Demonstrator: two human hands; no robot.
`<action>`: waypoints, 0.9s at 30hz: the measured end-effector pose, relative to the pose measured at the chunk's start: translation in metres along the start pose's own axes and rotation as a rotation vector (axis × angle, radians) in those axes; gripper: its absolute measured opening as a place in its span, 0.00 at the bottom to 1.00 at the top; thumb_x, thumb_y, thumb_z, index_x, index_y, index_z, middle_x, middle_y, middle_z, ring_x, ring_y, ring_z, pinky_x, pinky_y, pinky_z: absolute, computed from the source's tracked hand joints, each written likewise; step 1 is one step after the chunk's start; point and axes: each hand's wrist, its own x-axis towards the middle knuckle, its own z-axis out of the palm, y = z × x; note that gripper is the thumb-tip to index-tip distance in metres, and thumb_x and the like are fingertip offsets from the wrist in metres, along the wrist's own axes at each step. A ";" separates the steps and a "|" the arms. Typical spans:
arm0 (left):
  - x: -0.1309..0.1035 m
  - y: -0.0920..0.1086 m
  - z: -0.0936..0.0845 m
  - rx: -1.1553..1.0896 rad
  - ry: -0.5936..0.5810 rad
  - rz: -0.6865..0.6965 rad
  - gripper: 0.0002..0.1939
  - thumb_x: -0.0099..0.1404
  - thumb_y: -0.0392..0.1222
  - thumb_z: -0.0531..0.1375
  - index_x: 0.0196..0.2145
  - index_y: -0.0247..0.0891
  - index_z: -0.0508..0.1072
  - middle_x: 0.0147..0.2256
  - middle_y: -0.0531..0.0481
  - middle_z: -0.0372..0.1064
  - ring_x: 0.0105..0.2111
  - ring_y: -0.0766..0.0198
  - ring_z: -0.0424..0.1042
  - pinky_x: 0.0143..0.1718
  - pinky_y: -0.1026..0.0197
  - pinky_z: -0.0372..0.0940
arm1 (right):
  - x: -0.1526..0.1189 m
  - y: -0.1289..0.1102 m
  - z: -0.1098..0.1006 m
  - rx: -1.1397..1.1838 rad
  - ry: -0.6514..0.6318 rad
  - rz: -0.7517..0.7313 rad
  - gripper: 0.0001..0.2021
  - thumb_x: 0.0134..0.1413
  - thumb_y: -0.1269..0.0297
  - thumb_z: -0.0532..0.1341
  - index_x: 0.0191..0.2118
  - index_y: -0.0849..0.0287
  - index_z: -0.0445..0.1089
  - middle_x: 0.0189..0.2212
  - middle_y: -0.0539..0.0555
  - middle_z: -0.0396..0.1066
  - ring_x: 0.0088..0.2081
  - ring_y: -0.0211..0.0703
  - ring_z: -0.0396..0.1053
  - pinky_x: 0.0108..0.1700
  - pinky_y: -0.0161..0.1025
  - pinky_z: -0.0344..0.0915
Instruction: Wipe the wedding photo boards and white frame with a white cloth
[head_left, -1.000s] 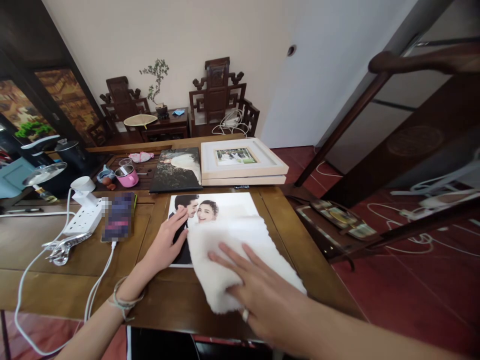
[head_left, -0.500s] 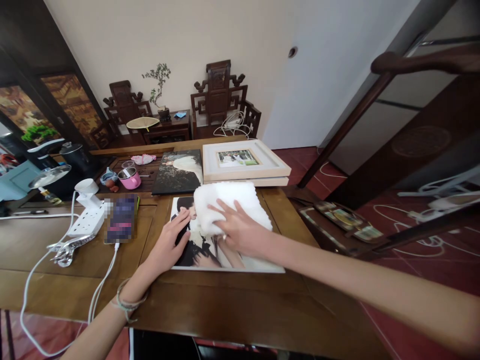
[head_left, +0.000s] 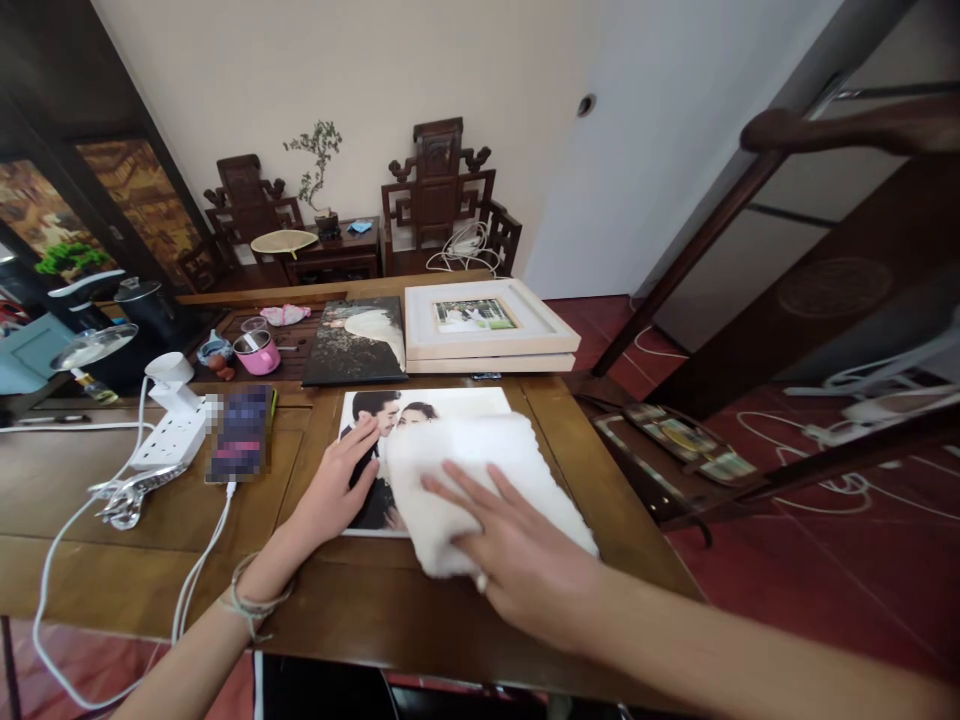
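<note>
The fluffy white cloth has shifted down the white-edged rectangular photo panel, lower centre, under my spread right hand; my open, empty left hand rests on the panel. Judged: wiping; next needs even pressure.

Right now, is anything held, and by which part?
The right hand holds the white cloth by its top side, palm down; the left hand touches the photo.

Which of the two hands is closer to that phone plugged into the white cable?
The left hand: it rests on the photo panel, to the right of the phone. The right hand is farther right, on the white cloth.
</note>
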 end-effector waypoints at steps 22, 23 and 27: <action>0.001 0.002 -0.002 -0.006 -0.004 -0.012 0.23 0.70 0.42 0.49 0.61 0.38 0.60 0.63 0.43 0.54 0.65 0.55 0.49 0.64 0.45 0.48 | -0.017 -0.020 0.024 0.012 0.037 -0.085 0.15 0.44 0.72 0.59 0.40 0.61 0.76 0.67 0.60 0.42 0.66 0.68 0.30 0.60 0.73 0.31; 0.000 0.001 -0.001 -0.003 -0.003 -0.013 0.23 0.70 0.42 0.49 0.61 0.38 0.61 0.63 0.43 0.53 0.65 0.55 0.49 0.64 0.45 0.48 | -0.021 -0.019 0.024 0.021 0.028 -0.084 0.15 0.43 0.73 0.59 0.40 0.61 0.76 0.67 0.60 0.42 0.66 0.67 0.30 0.61 0.73 0.31; 0.000 -0.001 0.000 0.012 -0.006 -0.006 0.23 0.70 0.42 0.49 0.61 0.38 0.60 0.63 0.43 0.54 0.65 0.55 0.49 0.64 0.44 0.49 | -0.011 0.005 0.011 -0.020 0.053 0.014 0.20 0.42 0.78 0.55 0.43 0.61 0.75 0.67 0.58 0.43 0.67 0.62 0.32 0.62 0.69 0.34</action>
